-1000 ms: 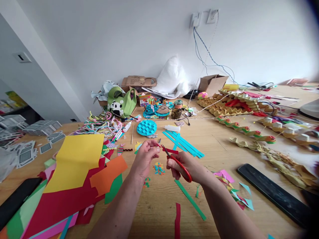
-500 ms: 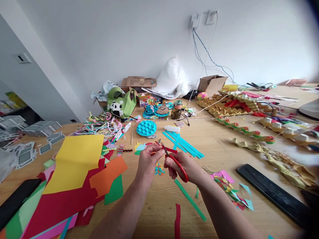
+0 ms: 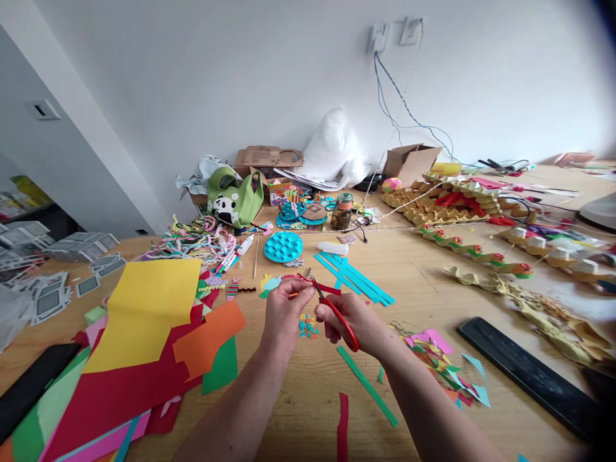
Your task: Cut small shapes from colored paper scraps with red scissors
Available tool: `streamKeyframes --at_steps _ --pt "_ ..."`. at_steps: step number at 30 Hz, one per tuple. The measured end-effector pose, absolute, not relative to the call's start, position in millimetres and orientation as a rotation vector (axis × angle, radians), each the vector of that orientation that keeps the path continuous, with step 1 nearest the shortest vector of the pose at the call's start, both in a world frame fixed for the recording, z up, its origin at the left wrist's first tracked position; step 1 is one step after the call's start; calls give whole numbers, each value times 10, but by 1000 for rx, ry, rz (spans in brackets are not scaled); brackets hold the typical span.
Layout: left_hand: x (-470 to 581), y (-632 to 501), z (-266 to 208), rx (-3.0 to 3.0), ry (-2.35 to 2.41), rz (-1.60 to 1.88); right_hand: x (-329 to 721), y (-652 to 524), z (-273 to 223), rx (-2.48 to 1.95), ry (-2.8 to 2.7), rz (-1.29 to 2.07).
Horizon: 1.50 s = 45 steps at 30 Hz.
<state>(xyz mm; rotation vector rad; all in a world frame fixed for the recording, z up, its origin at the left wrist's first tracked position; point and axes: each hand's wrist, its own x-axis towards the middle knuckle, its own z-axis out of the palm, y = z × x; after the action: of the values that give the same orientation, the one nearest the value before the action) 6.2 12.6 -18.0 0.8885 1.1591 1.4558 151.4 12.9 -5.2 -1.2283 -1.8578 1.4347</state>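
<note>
My left hand [image 3: 287, 311] is closed in a pinch above the middle of the table. A narrow red paper strip [image 3: 333, 290] runs out to the right from behind its fingers, which hide part of it. My right hand [image 3: 359, 317] grips red-handled scissors [image 3: 347, 328]. Their blades are parted and point up and left, close to my left fingertips and the strip. Beneath my hands lies a small heap of blue and orange paper bits [image 3: 307, 326]. A green paper strip [image 3: 366, 386] and another red strip [image 3: 342, 427] lie nearer to me.
Coloured paper sheets [image 3: 144, 314] cover the left side. Farther back are a blue round piece [image 3: 283, 247], crossed blue strips [image 3: 356, 279], a glue bottle [image 3: 333, 248] and a jar [image 3: 341, 212]. Paper scraps [image 3: 433, 350], a black phone-like slab [image 3: 520, 375] and egg cartons [image 3: 433, 202] are right.
My hands and the scissors have shifted slightly left, along with the red strip. A small pinkish-red bit now shows by the blue strips.
</note>
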Motion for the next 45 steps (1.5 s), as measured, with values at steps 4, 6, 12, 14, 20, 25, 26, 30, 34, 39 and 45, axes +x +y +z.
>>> streamKeyframes --at_steps 4,6,12,14,20,25,26,30,34,39,45 --pt "49 134 -179 882 1123 1446 1520 126 -38 -1231 -1890 1407" --pt "44 136 -164 872 1095 1440 1527 126 -25 -1198 -1916 1398" --pt "33 141 -111 792 1053 1389 1553 124 13 -1111 -1939 1432" --pt "31 142 -102 777 1040 1376 1558 129 -1 -1120 -1929 1445" --pt "32 132 -71 770 1025 1351 1551 147 -70 -1140 -1865 1488" --pt "35 129 -62 756 1036 1351 1557 138 -51 -1176 -1865 1488" --pt "35 129 -62 757 1035 1351 1561 134 -44 -1179 -1870 1486" --pt "36 127 -61 771 1026 1351 1568 124 -32 -1171 -1857 1506" --pt "40 116 -49 767 1017 1341 1550 128 -43 -1166 -1825 1529" --pt "45 109 -41 738 1005 1335 1542 129 -39 -1179 -1822 1518" --pt "22 117 -43 768 1003 1324 1562 128 -14 -1111 -1899 1498"
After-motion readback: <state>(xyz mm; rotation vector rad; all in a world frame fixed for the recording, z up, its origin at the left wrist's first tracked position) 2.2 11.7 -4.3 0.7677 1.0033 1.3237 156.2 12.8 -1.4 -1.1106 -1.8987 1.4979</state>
